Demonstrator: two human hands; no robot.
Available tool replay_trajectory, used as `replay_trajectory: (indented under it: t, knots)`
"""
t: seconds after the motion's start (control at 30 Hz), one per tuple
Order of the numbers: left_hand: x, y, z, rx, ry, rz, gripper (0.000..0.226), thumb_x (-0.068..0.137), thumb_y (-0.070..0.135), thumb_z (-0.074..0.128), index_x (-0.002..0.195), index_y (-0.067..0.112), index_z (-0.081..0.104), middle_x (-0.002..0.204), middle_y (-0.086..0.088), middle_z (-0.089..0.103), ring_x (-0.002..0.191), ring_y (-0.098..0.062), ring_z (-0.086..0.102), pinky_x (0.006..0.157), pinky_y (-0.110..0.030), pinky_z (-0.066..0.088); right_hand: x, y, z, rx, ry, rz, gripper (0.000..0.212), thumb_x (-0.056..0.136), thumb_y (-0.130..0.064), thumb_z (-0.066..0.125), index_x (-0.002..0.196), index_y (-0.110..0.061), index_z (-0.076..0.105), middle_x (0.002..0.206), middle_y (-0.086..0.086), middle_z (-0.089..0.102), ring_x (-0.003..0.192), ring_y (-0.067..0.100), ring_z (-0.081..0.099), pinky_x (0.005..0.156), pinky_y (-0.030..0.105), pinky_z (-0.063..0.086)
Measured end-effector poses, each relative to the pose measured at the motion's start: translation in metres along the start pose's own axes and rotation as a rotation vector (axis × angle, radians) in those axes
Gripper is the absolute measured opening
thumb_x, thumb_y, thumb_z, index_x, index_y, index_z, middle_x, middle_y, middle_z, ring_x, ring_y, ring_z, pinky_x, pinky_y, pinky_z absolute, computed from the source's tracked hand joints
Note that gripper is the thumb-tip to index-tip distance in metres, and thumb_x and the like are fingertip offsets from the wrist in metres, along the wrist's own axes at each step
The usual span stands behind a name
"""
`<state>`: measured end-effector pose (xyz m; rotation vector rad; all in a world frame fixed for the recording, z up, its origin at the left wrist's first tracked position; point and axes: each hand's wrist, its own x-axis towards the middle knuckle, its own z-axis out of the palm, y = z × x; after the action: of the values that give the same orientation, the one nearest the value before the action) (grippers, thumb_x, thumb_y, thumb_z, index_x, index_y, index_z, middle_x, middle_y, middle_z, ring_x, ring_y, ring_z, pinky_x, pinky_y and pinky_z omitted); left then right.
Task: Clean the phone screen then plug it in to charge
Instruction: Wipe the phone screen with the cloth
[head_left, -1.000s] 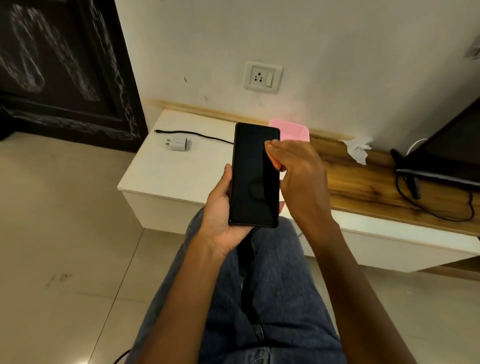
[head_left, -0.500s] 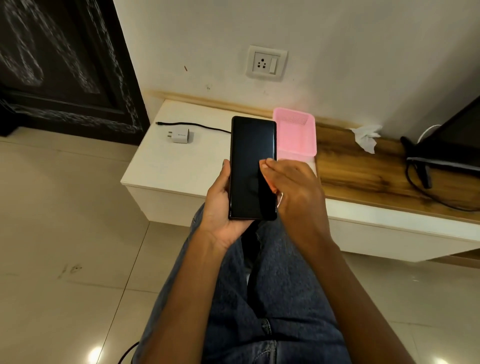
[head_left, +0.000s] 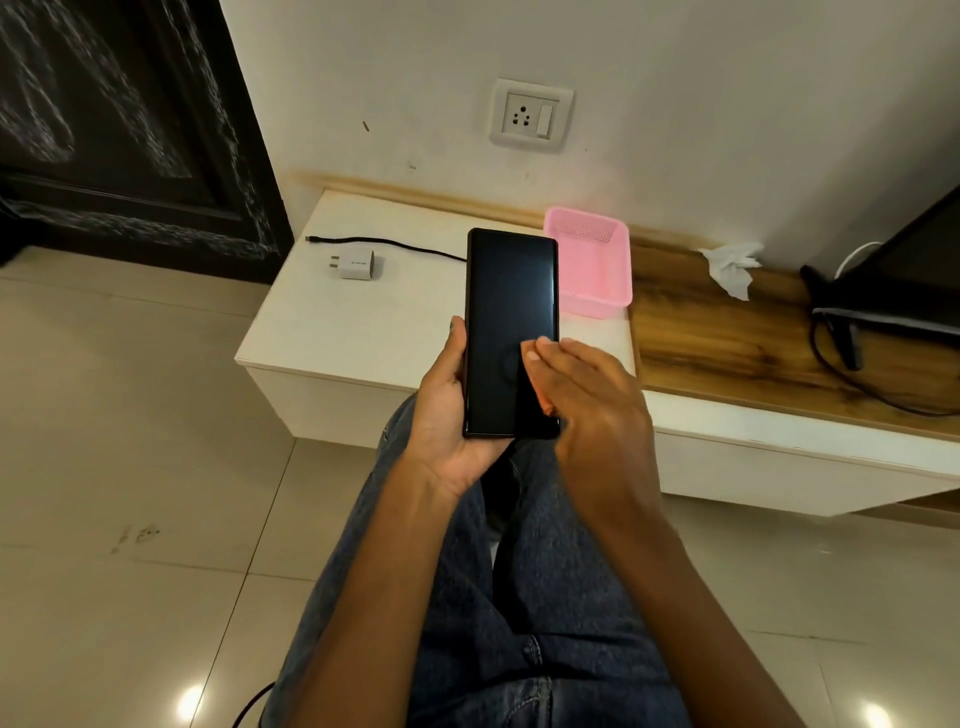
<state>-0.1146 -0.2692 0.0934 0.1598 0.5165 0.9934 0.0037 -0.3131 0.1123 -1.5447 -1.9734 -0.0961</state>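
Head view, looking down over denim-clad knees: the phone (head_left: 511, 332) is up in the left hand (head_left: 448, 415), held above the lap in front of the low cabinet (head_left: 332, 332). Its long axis runs straight away from the person, top end toward the wall, bottom end seated in the palm. Screen faces up and it's black, nothing lit, with only a faint ring-shaped smear low on the glass. The left hand is wrapped around the lower half, thumb along the left edge, the fingers hidden behind the body.

Over comes the right hand (head_left: 587, 395), fingers straight and pressed together, laid across the lower right of the screen, fingertips (head_left: 535, 353) on the glass. Whether anything sits under that palm I can't tell.

On the white cabinet top lies the charger adapter (head_left: 355, 264), prongs pointing left; there's dark lettering on its side, too small to read. A black cable (head_left: 384, 241) runs behind it, its right end hidden behind the phone. A pink basket (head_left: 592, 270) stands just right of the phone's top, a crumpled tissue (head_left: 730, 265) lies farther right on the wood grain, and the wall socket (head_left: 531, 115) sits above. A dark screen is cut off at the right edge.
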Motion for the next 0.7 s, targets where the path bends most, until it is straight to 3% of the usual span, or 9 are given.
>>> replay_trajectory:
  t: [0.1, 0.23, 0.43, 0.53, 0.63, 0.7]
  knots:
    - [0.0, 0.0, -0.001, -0.006, -0.018, 0.019, 0.053, 0.092, 0.05, 0.048, 0.121, 0.009, 0.063, 0.111, -0.014, 0.068, 0.099, -0.026, 0.067, 0.086, -0.038, 0.057, 0.011, 0.0, -0.001, -0.001, -0.044, 0.044, 0.039, 0.079, 0.01, 0.058, 0.117, 0.001, 0.062, 0.12, 0.015, 0.064, 0.116, 0.034, 0.056, 0.096, 0.05, 0.048]
    - [-0.002, 0.006, -0.003, 0.005, -0.017, 0.019, 0.063, 0.093, 0.053, 0.042, 0.135, 0.007, 0.051, 0.136, -0.021, 0.052, 0.121, -0.032, 0.052, 0.101, -0.041, 0.045, -0.008, -0.014, 0.005, -0.025, -0.013, -0.019, 0.035, 0.086, -0.001, 0.043, 0.113, 0.003, 0.065, 0.117, 0.015, 0.066, 0.112, 0.033, 0.059, 0.096, 0.047, 0.049]
    - [0.0, 0.003, -0.005, 0.008, -0.009, 0.01, 0.066, 0.088, 0.053, 0.046, 0.134, 0.007, 0.051, 0.14, -0.023, 0.048, 0.119, -0.033, 0.052, 0.104, -0.044, 0.042, -0.023, -0.02, 0.005, 0.017, -0.065, -0.064, 0.042, 0.086, -0.007, 0.034, 0.112, 0.002, 0.065, 0.118, 0.014, 0.065, 0.115, 0.034, 0.056, 0.098, 0.048, 0.045]
    - [0.001, -0.001, -0.003, 0.012, -0.009, 0.001, 0.056, 0.091, 0.051, 0.048, 0.124, 0.007, 0.061, 0.116, -0.017, 0.066, 0.1, -0.027, 0.066, 0.092, -0.036, 0.052, 0.001, -0.01, 0.0, 0.01, -0.06, -0.008, 0.037, 0.087, -0.002, 0.039, 0.115, 0.002, 0.064, 0.121, 0.015, 0.063, 0.118, 0.035, 0.054, 0.101, 0.048, 0.044]
    - [0.004, -0.004, -0.005, 0.025, -0.03, -0.006, 0.051, 0.091, 0.049, 0.048, 0.11, 0.007, 0.07, 0.098, -0.011, 0.072, 0.086, -0.022, 0.07, 0.078, -0.032, 0.059, 0.013, -0.003, 0.0, 0.053, -0.099, 0.038, 0.039, 0.082, 0.011, 0.056, 0.12, 0.003, 0.06, 0.126, 0.017, 0.059, 0.121, 0.036, 0.051, 0.099, 0.051, 0.045]
    - [0.003, -0.003, -0.006, 0.012, -0.041, -0.011, 0.053, 0.091, 0.05, 0.048, 0.113, 0.006, 0.069, 0.102, -0.013, 0.07, 0.09, -0.023, 0.069, 0.081, -0.034, 0.058, 0.006, -0.005, 0.003, 0.081, -0.069, 0.041, 0.034, 0.085, 0.003, 0.053, 0.118, 0.003, 0.06, 0.124, 0.018, 0.06, 0.119, 0.032, 0.052, 0.106, 0.035, 0.042]
